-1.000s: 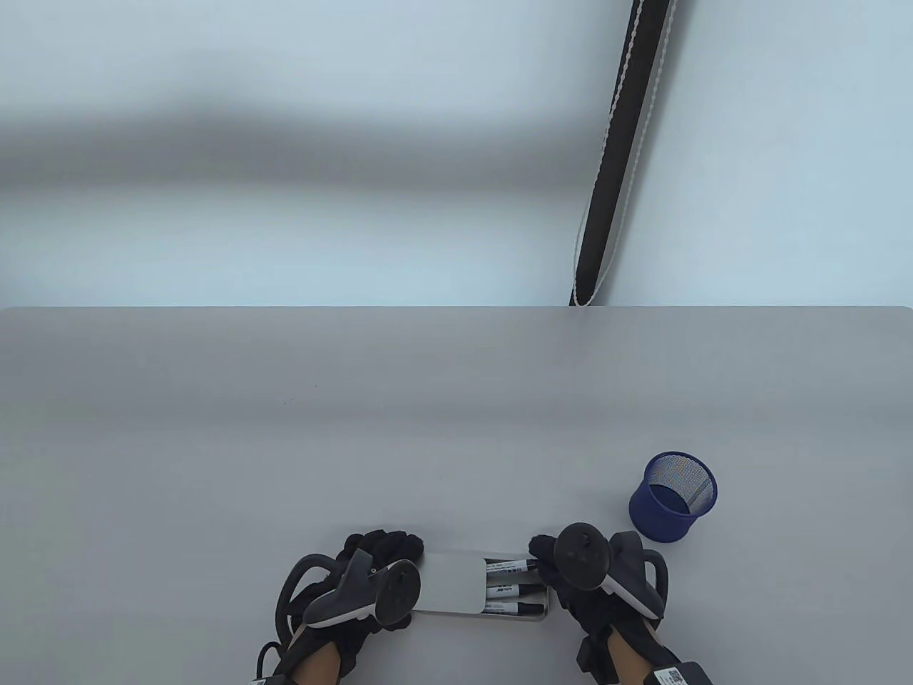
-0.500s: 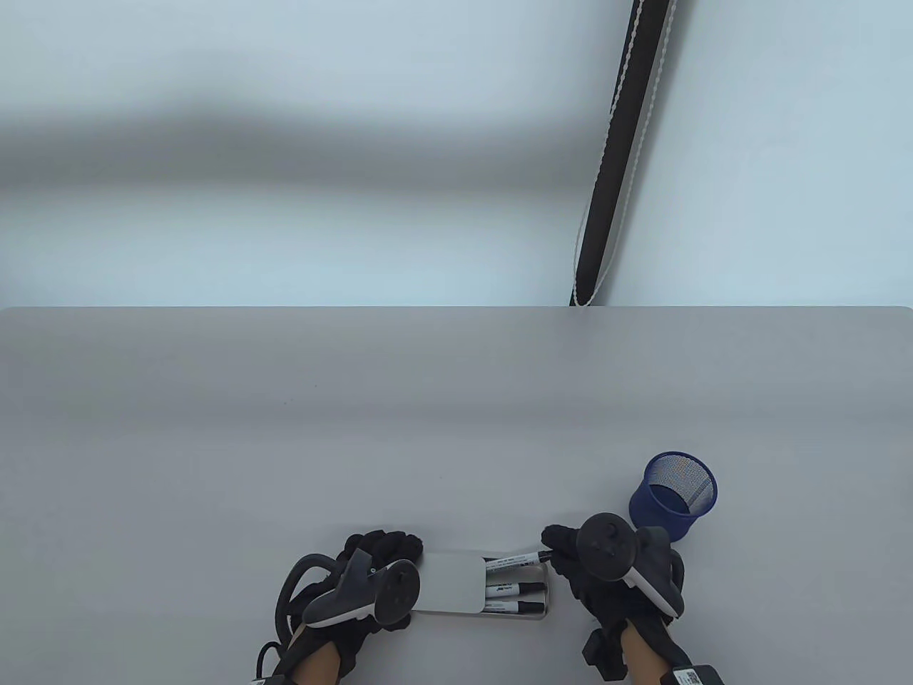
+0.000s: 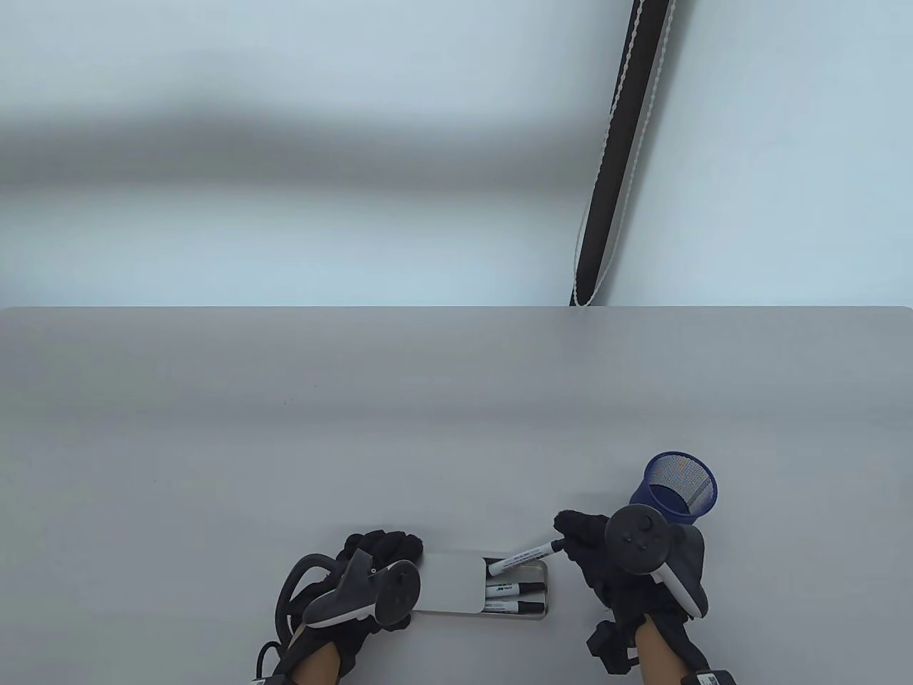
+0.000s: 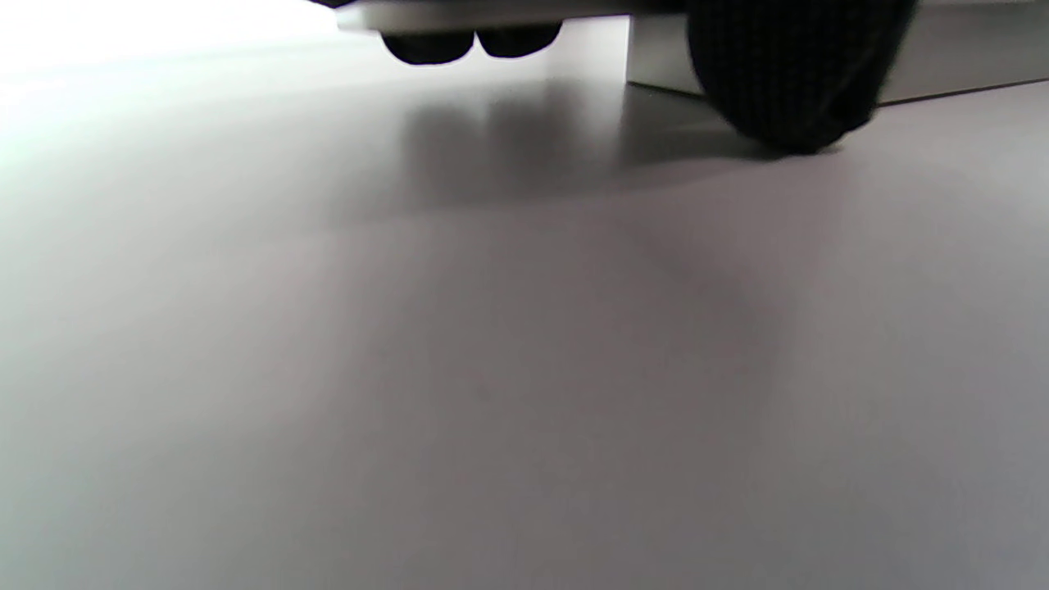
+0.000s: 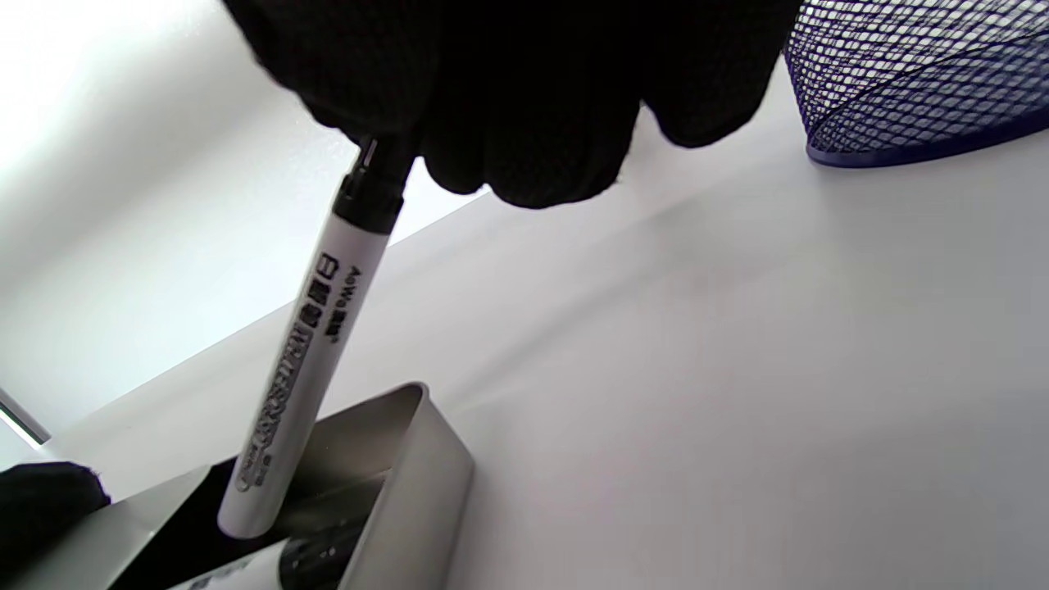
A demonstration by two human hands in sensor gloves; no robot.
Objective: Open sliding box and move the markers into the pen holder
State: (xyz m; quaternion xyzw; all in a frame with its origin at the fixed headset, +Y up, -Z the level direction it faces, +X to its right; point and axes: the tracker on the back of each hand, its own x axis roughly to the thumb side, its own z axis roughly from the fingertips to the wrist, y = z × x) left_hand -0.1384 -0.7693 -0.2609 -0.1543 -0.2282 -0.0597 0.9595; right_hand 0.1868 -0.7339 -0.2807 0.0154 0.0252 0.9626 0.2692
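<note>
A metal sliding box [image 3: 543, 571] lies near the table's front edge, its lid [image 3: 449, 581] slid left so the right end is open. My right hand [image 3: 581, 531] pinches the black cap of a white marker [image 3: 524, 556], lifted at a slant with its far end still over the box. In the right wrist view the marker [image 5: 299, 360] hangs from my fingers over the box [image 5: 410, 483]. Two more markers [image 3: 513, 598] lie inside. My left hand [image 3: 381, 549] grips the box's left end. The blue mesh pen holder [image 3: 674, 496] stands just right of my right hand.
The grey table [image 3: 356, 428] stretches wide behind the box. A dark pole with white cords [image 3: 613, 157] runs up beyond the table's far edge. In the left wrist view my fingertips [image 4: 467, 41] curl over the box's far edge.
My right hand took the top marker by its cap and raised it up and to the right, toward the pen holder. The left hand and box stayed put.
</note>
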